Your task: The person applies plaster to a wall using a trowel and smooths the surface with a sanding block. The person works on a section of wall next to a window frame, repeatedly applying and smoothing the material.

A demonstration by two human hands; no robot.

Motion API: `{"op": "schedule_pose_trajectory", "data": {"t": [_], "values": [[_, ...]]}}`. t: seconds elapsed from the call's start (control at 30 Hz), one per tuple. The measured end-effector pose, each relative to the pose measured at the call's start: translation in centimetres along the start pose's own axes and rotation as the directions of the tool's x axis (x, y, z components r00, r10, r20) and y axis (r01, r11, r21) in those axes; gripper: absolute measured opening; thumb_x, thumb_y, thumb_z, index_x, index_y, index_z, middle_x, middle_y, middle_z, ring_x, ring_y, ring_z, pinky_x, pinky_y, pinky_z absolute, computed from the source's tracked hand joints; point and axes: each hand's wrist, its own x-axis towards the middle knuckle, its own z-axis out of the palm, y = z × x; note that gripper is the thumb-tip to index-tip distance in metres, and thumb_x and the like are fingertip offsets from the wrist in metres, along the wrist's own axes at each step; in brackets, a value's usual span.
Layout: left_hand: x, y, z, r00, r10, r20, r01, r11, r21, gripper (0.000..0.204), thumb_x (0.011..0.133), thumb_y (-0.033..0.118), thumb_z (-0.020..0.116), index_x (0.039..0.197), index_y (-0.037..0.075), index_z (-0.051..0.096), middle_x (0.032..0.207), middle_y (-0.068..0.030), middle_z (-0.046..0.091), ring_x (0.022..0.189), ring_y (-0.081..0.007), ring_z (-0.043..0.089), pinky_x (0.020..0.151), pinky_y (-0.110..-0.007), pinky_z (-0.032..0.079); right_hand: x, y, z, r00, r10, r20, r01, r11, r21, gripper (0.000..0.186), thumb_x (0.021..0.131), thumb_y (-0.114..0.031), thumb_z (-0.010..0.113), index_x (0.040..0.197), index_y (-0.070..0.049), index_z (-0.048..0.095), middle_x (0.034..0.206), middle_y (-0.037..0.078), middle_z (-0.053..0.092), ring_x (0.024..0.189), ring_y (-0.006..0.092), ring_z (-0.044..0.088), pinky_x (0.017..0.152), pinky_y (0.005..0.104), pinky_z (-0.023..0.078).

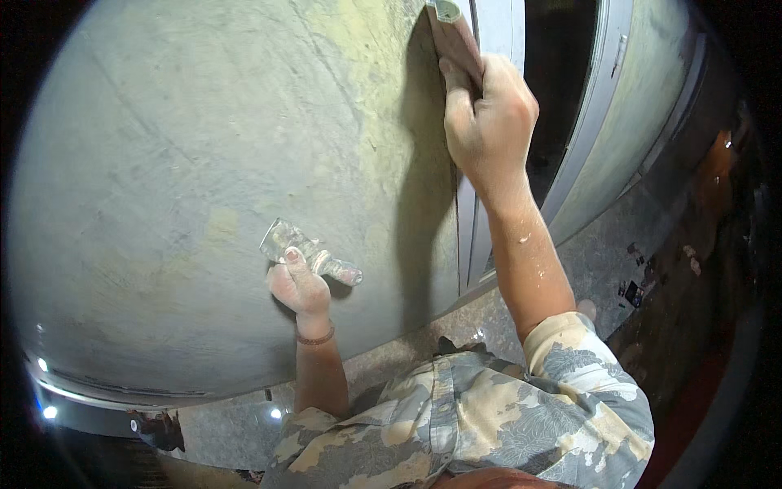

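In front of me is a wall with a patchy grey-green and yellow coat. My left hand grips a putty knife smeared with pale filler, its thumb lying over the tool. The blade points up and left, and the rounded handle end sticks out to the right. Stretched up high, my right hand is closed round a curled piece of reddish-brown sandpaper. The sandpaper is at the wall's right edge, by a white door frame; whether it touches the wall I cannot tell.
Right of the frame lies a dark opening, then another pale frame strip and more coated wall. Small dark objects lie on the grey floor at the right. A dark shape is at the lower left.
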Motion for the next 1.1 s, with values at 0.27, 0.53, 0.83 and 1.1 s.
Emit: {"op": "schedule_pose_trajectory", "data": {"t": [0.27, 0.53, 0.83, 1.1], "values": [[0.0, -1.2, -1.0, 0.999, -0.032, 0.031, 0.031, 0.999, 0.016, 0.043, 0.109, 0.027, 0.050, 0.095, -0.011, 0.067, 0.082, -0.0175, 0.071, 0.068, -0.0224, 0.067, 0.058, -0.034, 0.055, -20.8, 5.4, -2.3, 0.940, 0.279, 0.198, -0.284, 0.959, -0.006, 0.018, 0.077, 0.009, 0.060, 0.092, 0.000, 0.065, 0.086, 0.019, 0.062, 0.081, 0.0392, 0.062, 0.075, 0.0452, 0.051], [0.5, -0.9, -0.2, 1.000, 0.013, -0.022, -0.012, 0.997, 0.081, 0.047, 0.107, 0.027, 0.051, 0.080, -0.006, 0.073, 0.074, -0.0187, 0.074, 0.062, -0.0297, 0.069, 0.060, -0.039, 0.052, -18.0, 4.6, -5.7, 0.907, 0.333, 0.260, -0.357, 0.933, 0.052, 0.015, 0.081, 0.000, 0.065, 0.096, 0.000, 0.067, 0.088, 0.019, 0.064, 0.083, 0.0407, 0.064, 0.075, 0.0453, 0.051], [0.6, -2.4, -1.0, 0.991, 0.112, 0.069, -0.121, 0.981, 0.154, 0.052, 0.108, 0.033, 0.051, 0.087, -0.008, 0.073, 0.072, -0.0153, 0.072, 0.061, -0.0216, 0.067, 0.056, -0.034, 0.051, 16.2, -4.2, -2.0, 1.000, -0.006, 0.012, 0.003, 0.967, 0.253, 0.026, 0.091, -0.013, 0.058, 0.105, 0.003, 0.072, 0.090, 0.026, 0.075, 0.089, 0.0357, 0.076, 0.081, 0.0442, 0.057], [0.5, -1.8, -0.8, 0.995, 0.064, 0.074, -0.075, 0.984, 0.164, 0.050, 0.109, 0.030, 0.049, 0.086, -0.008, 0.072, 0.073, -0.0144, 0.073, 0.062, -0.0226, 0.067, 0.057, -0.035, 0.051, 15.2, -4.4, -1.1, 0.957, 0.049, 0.287, -0.073, 0.994, 0.075, 0.029, 0.092, -0.013, 0.062, 0.094, 0.015, 0.067, 0.082, 0.034, 0.068, 0.081, 0.0421, 0.074, 0.074, 0.0467, 0.056]]}}
